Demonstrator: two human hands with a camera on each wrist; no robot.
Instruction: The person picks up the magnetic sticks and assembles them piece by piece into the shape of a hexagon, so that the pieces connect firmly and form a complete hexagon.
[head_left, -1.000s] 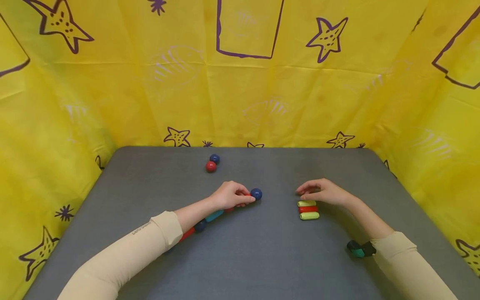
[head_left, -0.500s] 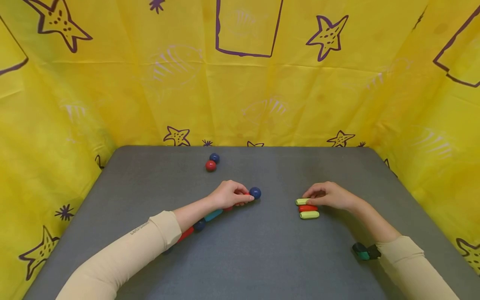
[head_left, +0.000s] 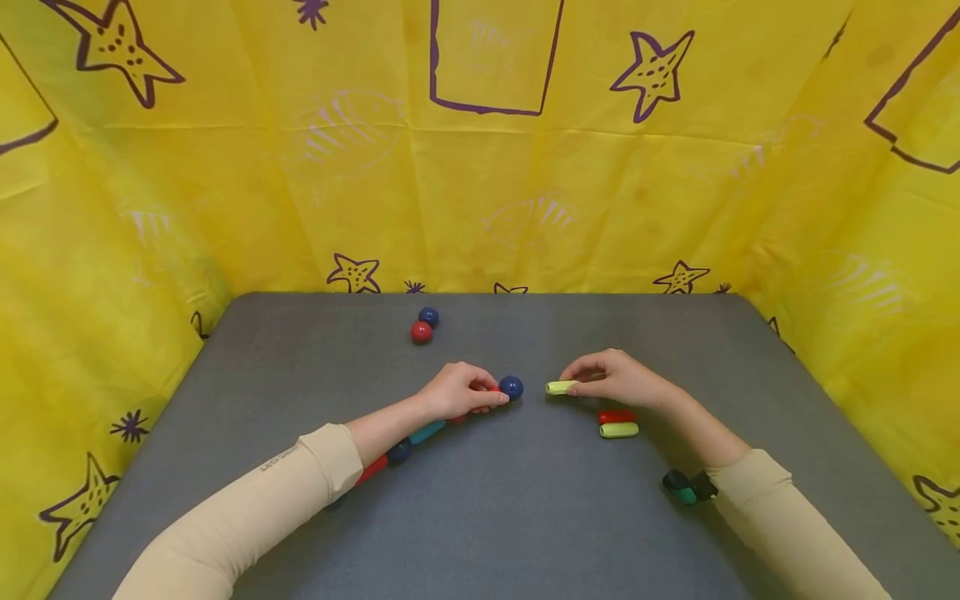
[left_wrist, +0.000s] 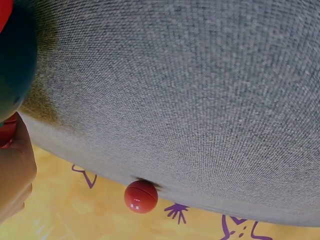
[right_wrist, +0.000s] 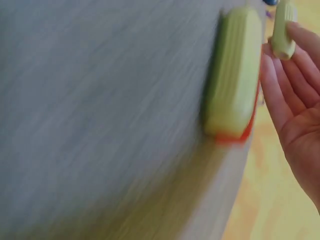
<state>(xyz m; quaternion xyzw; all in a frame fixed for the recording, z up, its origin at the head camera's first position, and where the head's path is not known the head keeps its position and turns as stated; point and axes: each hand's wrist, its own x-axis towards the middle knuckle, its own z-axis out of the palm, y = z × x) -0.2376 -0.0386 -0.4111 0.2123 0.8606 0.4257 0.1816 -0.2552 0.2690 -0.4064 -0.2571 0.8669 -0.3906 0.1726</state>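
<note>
My left hand (head_left: 461,390) pinches a red rod (head_left: 495,388), mostly hidden by the fingers, with a dark blue ball (head_left: 512,387) at its far end. Behind that hand runs a line of pieces, partly covered by the forearm: a red ball (head_left: 457,419), a light blue rod (head_left: 427,432), another dark blue ball (head_left: 401,451) and a red rod (head_left: 371,469). Between thumb and fingers, my right hand (head_left: 618,379) holds a ribbed yellow-green rod (head_left: 559,387) (right_wrist: 283,35), its free end pointing at the blue ball across a short gap.
Side by side below the right hand lie a red rod (head_left: 617,416) and a yellow-green rod (head_left: 618,430). Farther back on the grey table (head_left: 480,517) sit a red ball (head_left: 422,332) and a dark blue ball (head_left: 428,316). A yellow patterned curtain (head_left: 465,208) surrounds the table's back and sides.
My right hand has taken the top yellow-green rod from the group of three and carried it left toward the blue ball. The left hand has stayed nearly still.
</note>
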